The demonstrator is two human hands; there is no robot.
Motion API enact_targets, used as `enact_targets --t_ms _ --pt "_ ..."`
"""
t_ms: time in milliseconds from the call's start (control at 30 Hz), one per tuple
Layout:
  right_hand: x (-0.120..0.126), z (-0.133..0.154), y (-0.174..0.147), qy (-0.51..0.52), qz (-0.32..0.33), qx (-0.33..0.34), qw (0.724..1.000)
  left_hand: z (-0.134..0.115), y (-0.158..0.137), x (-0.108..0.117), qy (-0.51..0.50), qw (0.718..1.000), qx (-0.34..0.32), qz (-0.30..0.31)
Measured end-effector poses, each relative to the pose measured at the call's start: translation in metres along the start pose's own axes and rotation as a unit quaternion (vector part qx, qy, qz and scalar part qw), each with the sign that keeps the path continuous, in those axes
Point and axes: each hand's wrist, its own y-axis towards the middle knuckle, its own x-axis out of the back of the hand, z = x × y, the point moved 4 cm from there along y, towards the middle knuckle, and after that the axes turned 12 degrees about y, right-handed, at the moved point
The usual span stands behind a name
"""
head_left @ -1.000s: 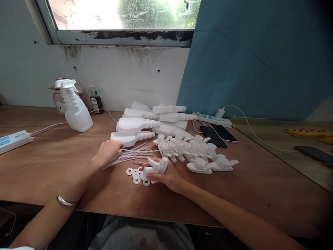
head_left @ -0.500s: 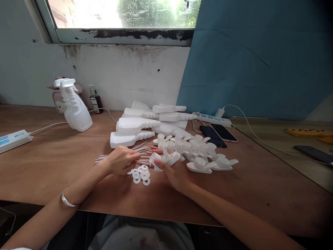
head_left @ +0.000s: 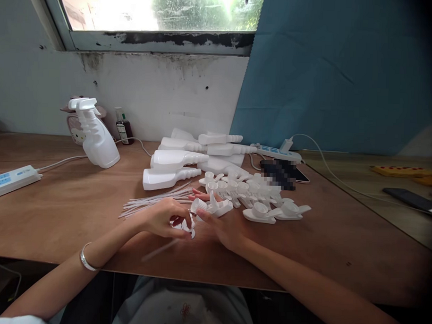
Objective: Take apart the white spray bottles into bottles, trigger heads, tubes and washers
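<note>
One white plastic spray head (head_left: 219,208), ribbed round collar at one end, trigger lever pointing up, sits firmly gripped in the right hand (head_left: 226,224), and that collar faces the left hand (head_left: 171,219). Over on the left, fingers curled, thumb set apart from the fingertip, and whether they pinch anything, I can't tell! Look at the near side: a thin, pale, straight plastic tube (head_left: 159,250), badly blurred, slants up towards the left thumb, its upper end lost to view. Flat white plastic rings (head_left: 192,234) lie under the left fingers, partly covered. Just beyond the left hand, a loose spread of thin pale tubes (head_left: 143,204); beyond the right, a crowd of matching white spray heads (head_left: 243,189); farther out past both, a heap of white plastic bottles (head_left: 180,160).

So the step, as I read it: fitting a small part to the spray head at its collar. What does the next move call for? A steady right grip, the collar turned to the left hand, and one part, ring or tube, brought in straight. Come in off-centre and it could well miss its seat.
</note>
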Motion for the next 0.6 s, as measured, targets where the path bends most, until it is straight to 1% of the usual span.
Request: enact_targets --t_ms 67,133,233,333,433,500,567,600 --pt "-0.001 -0.001 0.000 0.008 0.002 0.014 1.000 -0.006 0.002 -0.005 -0.050 0.998 0.010 0.044" --pt "-0.002 -0.001 0.000 0.016 0.004 0.023 1.000 -0.008 0.004 -0.010 -0.081 0.994 0.033 0.070" --pt "-0.004 0.001 -0.001 0.019 -0.003 0.027 0.999 -0.010 0.008 -0.016 -0.133 0.988 0.059 0.059" --pt "-0.004 0.004 -0.001 0.005 -0.018 0.043 0.999 -0.015 0.011 -0.024 -0.199 0.976 0.065 0.051" --pt "-0.003 0.004 -0.001 -0.005 -0.027 0.059 0.998 -0.016 0.013 -0.031 -0.293 0.951 0.077 0.057" --pt "-0.002 0.003 -0.002 -0.001 -0.035 0.066 0.997 -0.014 0.012 -0.032 -0.347 0.931 0.106 0.043" --pt "-0.001 0.002 -0.002 0.006 -0.047 0.072 0.996 -0.011 0.012 -0.032 -0.373 0.916 0.143 0.035" --pt "-0.001 0.001 -0.003 0.008 -0.053 0.074 0.996 -0.011 0.012 -0.033 -0.379 0.912 0.153 0.041"
